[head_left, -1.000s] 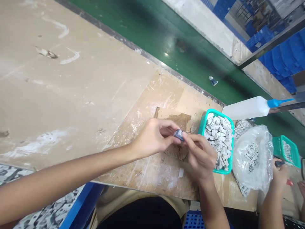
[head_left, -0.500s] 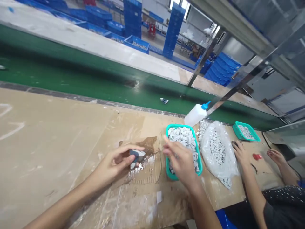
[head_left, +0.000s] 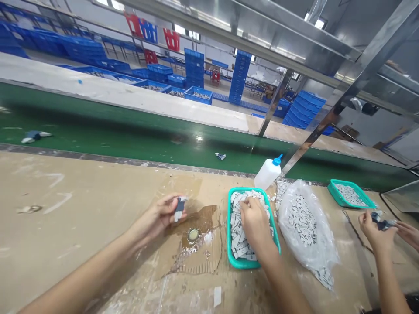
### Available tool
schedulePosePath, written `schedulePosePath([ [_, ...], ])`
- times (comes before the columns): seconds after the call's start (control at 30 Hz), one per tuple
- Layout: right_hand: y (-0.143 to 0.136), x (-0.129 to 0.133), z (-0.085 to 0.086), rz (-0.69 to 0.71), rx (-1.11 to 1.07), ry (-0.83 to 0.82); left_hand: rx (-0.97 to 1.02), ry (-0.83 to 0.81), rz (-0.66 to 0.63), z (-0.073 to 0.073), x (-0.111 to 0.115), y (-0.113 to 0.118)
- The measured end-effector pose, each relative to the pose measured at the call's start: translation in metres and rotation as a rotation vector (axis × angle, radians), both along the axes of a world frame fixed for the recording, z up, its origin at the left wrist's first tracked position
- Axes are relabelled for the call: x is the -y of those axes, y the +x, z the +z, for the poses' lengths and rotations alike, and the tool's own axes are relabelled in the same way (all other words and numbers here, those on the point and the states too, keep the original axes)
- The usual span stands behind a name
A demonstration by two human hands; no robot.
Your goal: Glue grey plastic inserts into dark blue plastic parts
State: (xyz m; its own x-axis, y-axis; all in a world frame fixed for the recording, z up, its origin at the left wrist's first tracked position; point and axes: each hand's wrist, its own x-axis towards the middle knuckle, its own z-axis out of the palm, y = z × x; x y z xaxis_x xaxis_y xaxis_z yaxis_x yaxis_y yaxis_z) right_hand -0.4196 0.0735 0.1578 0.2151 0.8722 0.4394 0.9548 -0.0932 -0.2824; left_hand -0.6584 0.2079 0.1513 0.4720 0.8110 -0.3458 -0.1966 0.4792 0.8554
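My left hand [head_left: 166, 211] grips a small dark-blue and white plastic part [head_left: 180, 208] between thumb and fingers, raised over the left edge of a torn cardboard piece [head_left: 203, 259]. On that cardboard is a small round lid-like thing [head_left: 193, 235] with pale stuff inside and wet, shiny smears around it. My right hand [head_left: 257, 220] reaches into a green basket [head_left: 230, 244] filled with small grey-white plastic pieces [head_left: 240, 231]. Its fingers are drawn together and point down among the pieces; the tips are hidden, so what they hold does not show.
A white squeeze bottle [head_left: 267, 174] with a blue cap stands behind the basket. Right of it lie a clear bag [head_left: 304, 218] of pieces and another green basket [head_left: 350, 195]. A co-worker's hands [head_left: 376, 229] hold a part at far right. A green conveyor belt [head_left: 157, 146] carries parts.
My right hand has gone down into the basket from above its left side. My left hand, still holding the part, has shifted left, exposing the round lid-like thing. The view has tilted up.
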Motion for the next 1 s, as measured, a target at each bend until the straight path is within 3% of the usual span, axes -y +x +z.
schedulePosePath([
  [0.07, 0.000, 0.003, -0.002, -0.020, 0.010, 0.013, -0.125, 0.195, 0.037, -0.002, -0.031, 0.003],
  [0.17, 0.001, 0.008, 0.002, -0.017, -0.006, 0.039, -0.502, 0.531, 0.157, -0.003, -0.089, 0.014],
  [0.3, -0.003, 0.013, 0.010, 0.048, -0.274, 0.130, -0.709, 0.599, 0.274, 0.004, -0.157, 0.038],
  [0.43, -0.012, 0.016, 0.012, 0.120, -0.489, 0.222, -0.876, 0.643, 0.317, 0.012, -0.193, 0.060],
  [0.67, -0.024, 0.014, -0.001, 0.179, -0.500, 0.336, -1.140, 0.858, 0.310, 0.004, -0.203, 0.085],
  [0.83, -0.023, 0.014, -0.003, 0.203, -0.435, 0.334, -1.124, 1.052, 0.096, -0.009, -0.190, 0.122],
  [1.0, -0.017, 0.013, 0.013, 0.337, -0.305, 0.324, -1.076, 1.124, -0.042, -0.019, -0.178, 0.150],
])
